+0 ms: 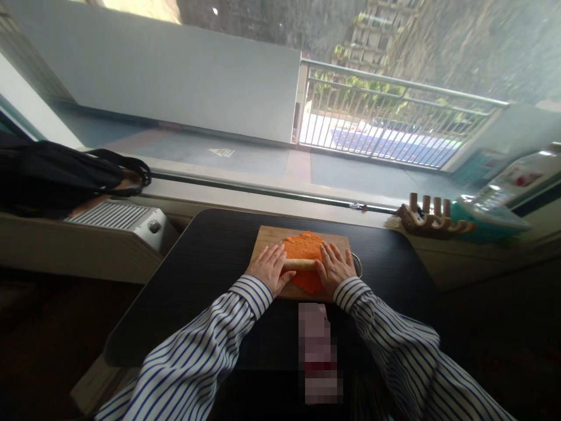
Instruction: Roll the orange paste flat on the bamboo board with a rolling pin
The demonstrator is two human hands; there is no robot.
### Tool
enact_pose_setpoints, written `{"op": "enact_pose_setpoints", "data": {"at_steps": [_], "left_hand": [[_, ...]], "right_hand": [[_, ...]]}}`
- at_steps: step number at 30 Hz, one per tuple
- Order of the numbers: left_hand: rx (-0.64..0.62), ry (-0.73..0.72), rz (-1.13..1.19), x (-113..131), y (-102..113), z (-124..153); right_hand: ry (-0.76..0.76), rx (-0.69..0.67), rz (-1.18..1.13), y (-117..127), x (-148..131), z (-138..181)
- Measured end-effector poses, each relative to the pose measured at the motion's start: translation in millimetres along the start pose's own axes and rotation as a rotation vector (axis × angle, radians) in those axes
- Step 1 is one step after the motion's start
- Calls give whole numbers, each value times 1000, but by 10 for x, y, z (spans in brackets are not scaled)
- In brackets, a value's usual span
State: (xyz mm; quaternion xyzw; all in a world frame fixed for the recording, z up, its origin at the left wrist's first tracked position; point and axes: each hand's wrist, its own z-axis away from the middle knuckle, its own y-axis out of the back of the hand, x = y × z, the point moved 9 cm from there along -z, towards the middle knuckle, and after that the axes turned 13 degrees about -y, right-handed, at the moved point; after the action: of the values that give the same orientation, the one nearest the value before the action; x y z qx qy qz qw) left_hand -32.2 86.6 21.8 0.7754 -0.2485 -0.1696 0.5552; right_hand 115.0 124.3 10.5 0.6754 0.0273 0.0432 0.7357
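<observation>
A flattened sheet of orange dough [304, 247] lies on a wooden cutting board [268, 237] on a dark table [210, 275]. A pale wooden rolling pin [300, 264] rests across the dough. My left hand [269, 268] lies flat on the pin's left end, fingers stretched out. My right hand [333, 268] lies flat on the right end, fingers spread. Both arms wear blue and white striped sleeves.
A black bag [61, 178] sits on a ledge at the left above a white radiator [125, 219]. A wooden peg rack [427, 217] and teal and plastic items [495, 210] stand at the right on the sill. A large window is behind the table.
</observation>
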Motion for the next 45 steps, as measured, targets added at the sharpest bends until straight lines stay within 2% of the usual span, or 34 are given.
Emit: {"op": "enact_pose_setpoints", "data": {"at_steps": [4, 7, 15, 19, 24, 30, 34, 39, 45], "left_hand": [[-26, -41, -8, 13, -52, 41], [-63, -3, 20, -43, -86, 37], [-39, -27, 85, -105, 13, 107], [-51, -6, 50, -203, 48, 249], [-87, -22, 74, -261, -35, 371], [18, -25, 79, -298, -108, 440], [86, -32, 68, -256, -46, 487], [123, -20, 10, -213, 94, 442], [46, 48, 16, -312, 75, 317]], "right_hand": [[12, -25, -27, 22, 6, 82], [24, -56, -81, 41, 13, 79], [71, 5, -159, 107, 55, 65], [117, 14, -169, 137, -59, 72], [145, -8, -152, 141, -262, 64], [159, 20, -125, 153, -394, 21], [149, 40, -101, 100, -427, 6], [120, 94, -47, 79, -439, -78], [93, 53, -11, 79, -445, -202]]}}
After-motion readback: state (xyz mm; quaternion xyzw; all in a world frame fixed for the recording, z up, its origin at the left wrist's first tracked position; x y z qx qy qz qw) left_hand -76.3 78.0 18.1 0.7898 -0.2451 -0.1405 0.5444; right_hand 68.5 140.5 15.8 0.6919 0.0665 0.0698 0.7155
